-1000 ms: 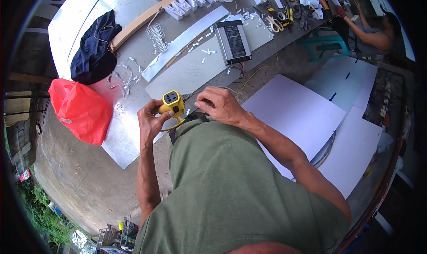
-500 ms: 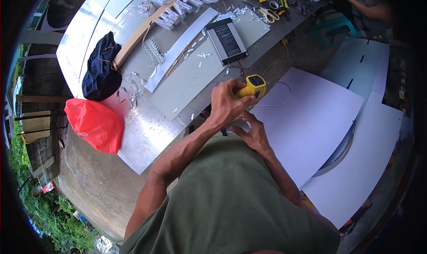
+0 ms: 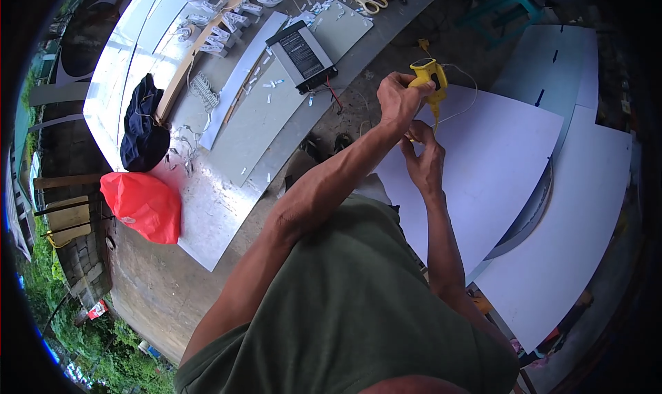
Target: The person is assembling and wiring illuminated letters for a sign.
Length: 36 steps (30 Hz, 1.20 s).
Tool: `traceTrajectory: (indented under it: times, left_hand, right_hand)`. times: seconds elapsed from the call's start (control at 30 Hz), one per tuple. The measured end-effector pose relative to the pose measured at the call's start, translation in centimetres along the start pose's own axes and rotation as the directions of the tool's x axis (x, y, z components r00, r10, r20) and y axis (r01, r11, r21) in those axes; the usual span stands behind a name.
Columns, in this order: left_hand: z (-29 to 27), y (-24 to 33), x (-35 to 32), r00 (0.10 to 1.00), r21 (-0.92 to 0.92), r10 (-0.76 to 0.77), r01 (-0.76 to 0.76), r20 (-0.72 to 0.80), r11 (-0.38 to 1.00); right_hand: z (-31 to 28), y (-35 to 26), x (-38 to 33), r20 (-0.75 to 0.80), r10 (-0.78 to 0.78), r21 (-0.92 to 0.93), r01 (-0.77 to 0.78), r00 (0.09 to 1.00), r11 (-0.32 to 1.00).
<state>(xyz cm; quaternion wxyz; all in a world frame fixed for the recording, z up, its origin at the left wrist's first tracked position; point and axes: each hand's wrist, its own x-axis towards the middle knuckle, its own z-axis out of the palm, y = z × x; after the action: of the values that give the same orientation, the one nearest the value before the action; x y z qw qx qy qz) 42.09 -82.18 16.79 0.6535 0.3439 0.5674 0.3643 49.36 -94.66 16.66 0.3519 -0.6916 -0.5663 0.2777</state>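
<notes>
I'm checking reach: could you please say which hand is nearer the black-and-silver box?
Left. The left hand, holding the yellow corded device, is to the lower right of the box in view; the right hand is farther that way, over the white panel.

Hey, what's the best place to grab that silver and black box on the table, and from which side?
Probably by its two long sides, coming from above: the box lies flat with its broad face up, and those sides look free. The near end seems worse, since a red wire comes out there. The left hand holds the yellow socket.
</notes>
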Motion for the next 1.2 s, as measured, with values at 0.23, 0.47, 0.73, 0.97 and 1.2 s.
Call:
traceTrajectory:
  times: [0.23, 0.47, 0.73, 0.97, 1.2]
  left_hand:
    - [-1.2, 0.1, 8.2, 0.995, -0.297, 0.037, -0.064, -0.097, 0.953]
    - [-5.5, 2.6, 18.5, 0.986, -0.309, 0.032, -0.081, -0.163, 0.948]
    - [-9.1, 2.4, 26.3, 0.927, 0.087, 0.114, -0.088, -0.357, 0.992]
    - [-10.1, 1.0, 25.8, 0.881, 0.432, 0.158, 0.057, -0.445, 0.9]
    - [-10.6, 1.2, 26.0, 0.874, 0.668, 0.35, -0.04, -0.337, 0.743]
  right_hand:
    - [0.1, 0.6, 8.8, 0.046, -0.072, -0.047, 0.074, 0.996, 0.996]
    - [4.7, 0.8, 19.8, 0.102, -0.384, -0.145, 0.396, 0.917, 0.907]
    - [10.7, 3.1, 27.7, 0.193, -0.368, -0.145, 0.397, 0.91, 0.906]
    - [12.9, 7.2, 27.3, 0.296, -0.299, -0.173, 0.359, 0.907, 0.917]
    - [12.5, 8.3, 26.7, 0.269, -0.348, -0.052, 0.374, 0.898, 0.926]
